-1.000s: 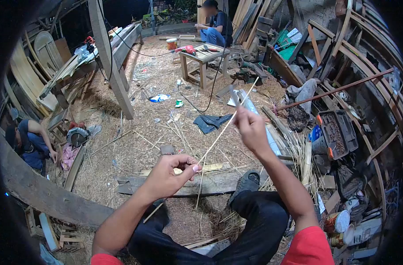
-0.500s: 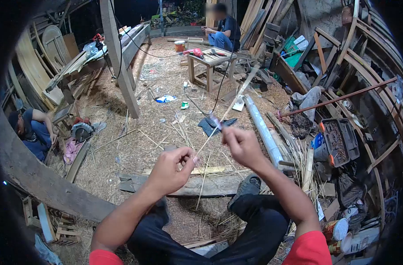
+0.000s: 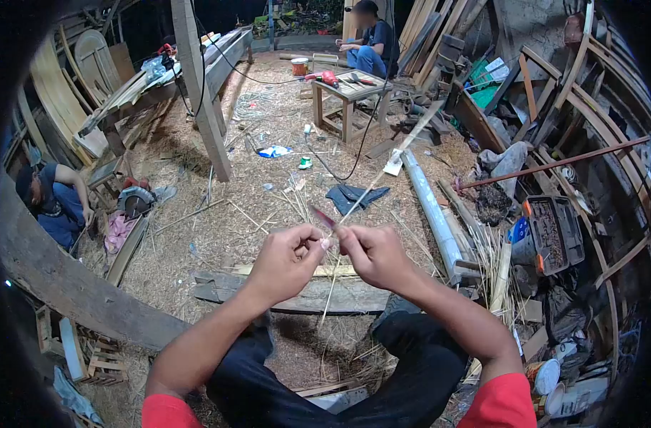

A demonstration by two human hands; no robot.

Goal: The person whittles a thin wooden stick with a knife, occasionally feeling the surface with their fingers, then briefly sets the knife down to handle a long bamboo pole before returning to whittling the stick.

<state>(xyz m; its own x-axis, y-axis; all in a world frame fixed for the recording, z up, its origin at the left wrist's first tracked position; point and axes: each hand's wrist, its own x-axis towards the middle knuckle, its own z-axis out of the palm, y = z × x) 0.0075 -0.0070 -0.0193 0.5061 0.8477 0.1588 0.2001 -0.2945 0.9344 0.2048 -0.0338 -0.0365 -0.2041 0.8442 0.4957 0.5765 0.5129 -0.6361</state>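
Note:
A long thin pale strip (image 3: 367, 191) runs from between my hands up toward the back right. My left hand (image 3: 288, 258) is closed in a pinch on the strip near its lower part. Close beside it, my right hand (image 3: 372, 255) is closed around a knife (image 3: 324, 217), whose blade points up and left across the strip. Most of the knife's handle is hidden in my fingers. Below both hands a weathered wooden beam (image 3: 304, 295) lies across the floor, with thin strips on it.
A small wooden table (image 3: 348, 93) with tools stands ahead. One person (image 3: 372, 43) sits behind it, another (image 3: 51, 203) at the far left. A grey pole (image 3: 432, 214), an open toolbox (image 3: 554, 232) and a bundle of strips (image 3: 491, 274) lie to the right. A post (image 3: 201, 93) rises at left.
My right hand has moved left and down along the strip with the knife, now beside my left hand. The view has shifted slightly, so the surroundings sit a little further right.

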